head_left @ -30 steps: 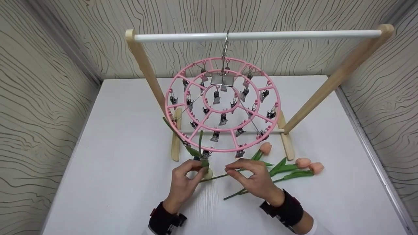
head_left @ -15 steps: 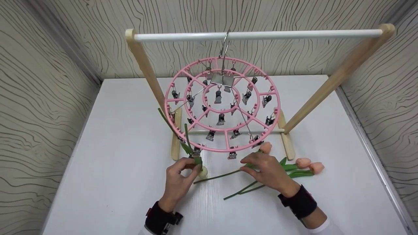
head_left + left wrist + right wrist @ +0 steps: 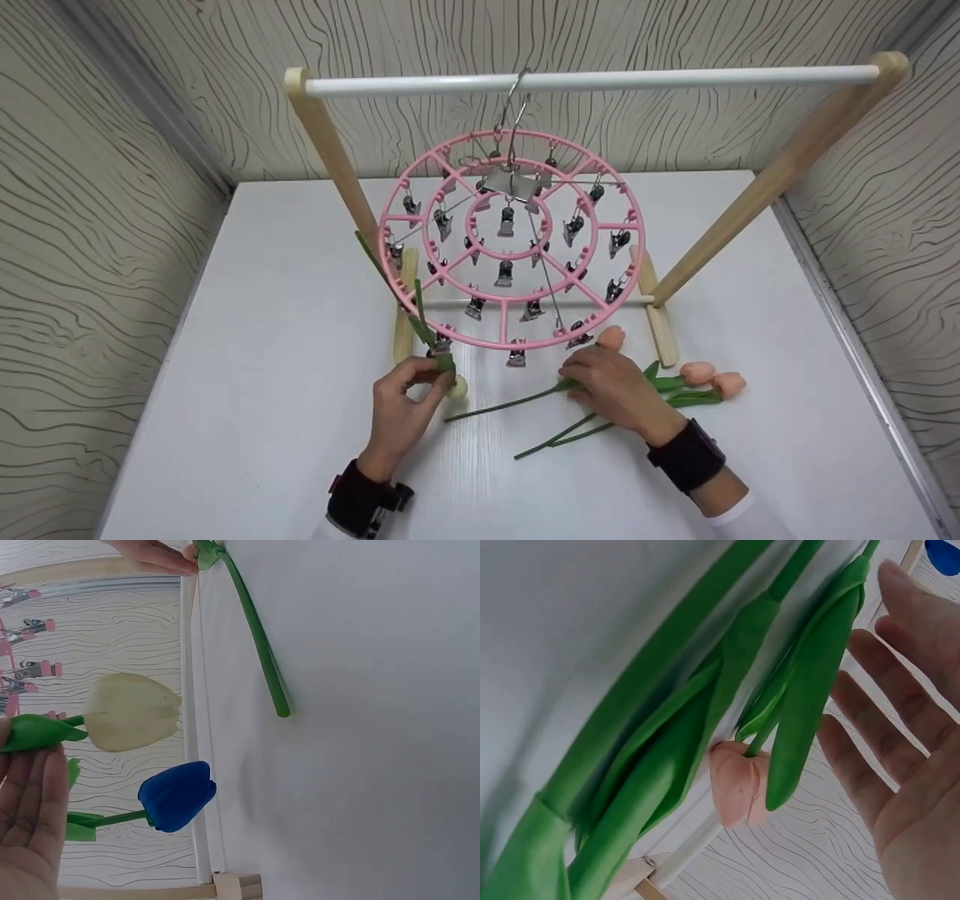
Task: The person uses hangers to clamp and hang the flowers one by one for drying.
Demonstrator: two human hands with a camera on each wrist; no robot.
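Observation:
A pink round clip hanger (image 3: pixel 634 225) hangs by a metal hook from the white rod (image 3: pixel 675 78) of a wooden stand. My left hand (image 3: pixel 405 397) pinches the green stem of a cream tulip (image 3: pixel 457 387) just under a clip on the hanger's near left rim; its bud (image 3: pixel 131 711) points down. A blue tulip (image 3: pixel 176 795) hangs beside it. My right hand (image 3: pixel 611 384) lies with straight fingers (image 3: pixel 870 727) over green stems on the table, its fingertips touching one long stem (image 3: pixel 502 405). A pink tulip (image 3: pixel 735 791) lies by the palm.
Three pink tulips (image 3: pixel 697 373) with leaves lie on the white table (image 3: pixel 262 375) at the right of my hand. The stand's wooden legs (image 3: pixel 337 165) and feet (image 3: pixel 660 322) flank the hanger. Patterned walls close in on three sides.
My right hand has come down from the air onto the stems at the right. The hanger has turned and swung left and away; my left hand followed with the cream tulip.

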